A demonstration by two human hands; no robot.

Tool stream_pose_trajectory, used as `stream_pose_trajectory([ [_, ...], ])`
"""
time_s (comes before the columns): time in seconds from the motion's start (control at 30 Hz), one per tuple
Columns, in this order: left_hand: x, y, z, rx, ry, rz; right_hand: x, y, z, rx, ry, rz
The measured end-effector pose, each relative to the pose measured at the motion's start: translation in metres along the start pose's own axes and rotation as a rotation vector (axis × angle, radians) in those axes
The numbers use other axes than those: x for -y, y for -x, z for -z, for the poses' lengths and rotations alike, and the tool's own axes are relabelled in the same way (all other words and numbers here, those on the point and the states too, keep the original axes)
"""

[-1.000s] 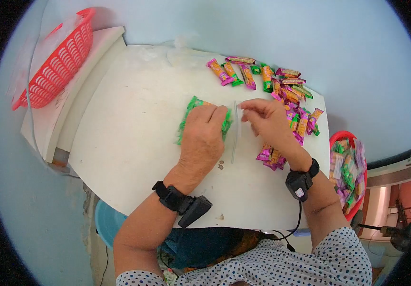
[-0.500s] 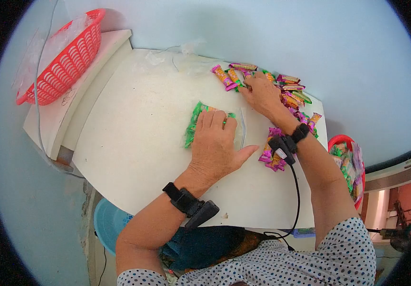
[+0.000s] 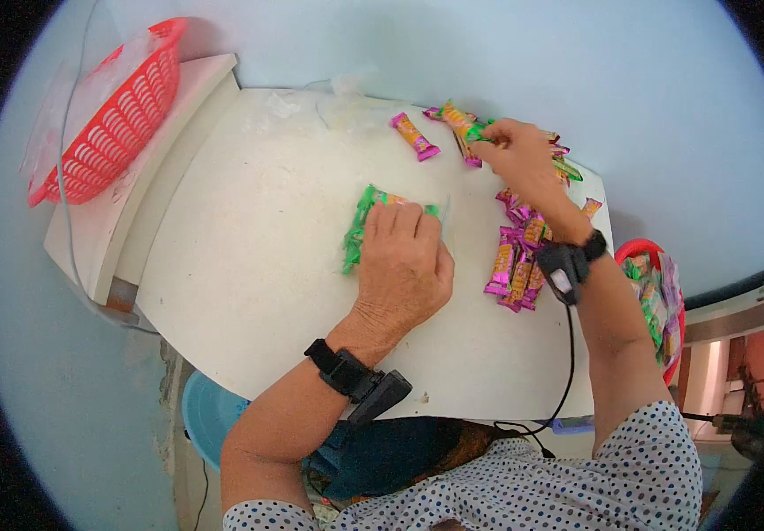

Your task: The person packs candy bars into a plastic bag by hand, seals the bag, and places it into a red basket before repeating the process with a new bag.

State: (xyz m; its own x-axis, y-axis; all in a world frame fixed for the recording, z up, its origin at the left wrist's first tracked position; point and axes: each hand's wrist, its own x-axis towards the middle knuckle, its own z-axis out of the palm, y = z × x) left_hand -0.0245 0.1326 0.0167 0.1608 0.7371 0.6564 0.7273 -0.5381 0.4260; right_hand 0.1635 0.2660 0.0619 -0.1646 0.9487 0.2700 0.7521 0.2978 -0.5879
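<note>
My left hand point(image 3: 402, 257) lies over a clear plastic bag of green-wrapped snack bars point(image 3: 360, 226), its fingers curled on the bag and the thumb drawn in; the palm hides much of the bag. My right hand point(image 3: 524, 164) pinches the green end of an orange-and-green snack bar point(image 3: 459, 119), tilted above other bars at the table's back edge. A single purple-and-orange snack bar point(image 3: 415, 137) lies to the left of that hand. Several purple-wrapped bars point(image 3: 517, 265) lie in a heap below my right wrist.
A red basket point(image 3: 116, 128) with clear plastic bags leans on a raised white ledge point(image 3: 196, 106) at the left. Thin clear plastic point(image 3: 342, 106) lies along the back of the white table point(image 3: 240, 230). Beyond the right edge, a red basket point(image 3: 681, 327) holds filled packs. A cable point(image 3: 568, 372) trails from my right wrist.
My right hand has moved right and lifted a green-ended snack bar from the pile. The thumb of my left hand has drawn in from its spread position; that hand stays on the bag.
</note>
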Motion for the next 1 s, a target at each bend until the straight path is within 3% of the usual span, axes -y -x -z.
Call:
stream_pose_trajectory([
  [0.07, 0.0, 0.0, -0.002, -0.029, 0.009, 0.01, 0.006, 0.021, 0.022, -0.02, -0.09, -0.032],
  [0.27, -0.003, -0.001, -0.001, -0.046, 0.041, 0.069, 0.023, 0.078, 0.071, 0.356, -0.438, -0.32],
  [0.37, -0.003, -0.002, -0.001, -0.031, 0.063, 0.092, 0.021, 0.088, 0.074, 0.522, -0.453, -0.291],
  [0.57, -0.004, -0.002, 0.0, -0.047, 0.062, 0.083, 0.029, 0.087, 0.063, 0.643, -0.459, -0.339],
  [0.87, -0.003, -0.001, -0.003, -0.074, 0.063, 0.066, 0.026, 0.088, 0.032, 0.554, -0.673, -0.46],
  [1.0, -0.006, -0.001, -0.002, -0.066, 0.084, 0.041, 0.029, 0.091, 0.02, 0.564, -0.738, -0.419],
])
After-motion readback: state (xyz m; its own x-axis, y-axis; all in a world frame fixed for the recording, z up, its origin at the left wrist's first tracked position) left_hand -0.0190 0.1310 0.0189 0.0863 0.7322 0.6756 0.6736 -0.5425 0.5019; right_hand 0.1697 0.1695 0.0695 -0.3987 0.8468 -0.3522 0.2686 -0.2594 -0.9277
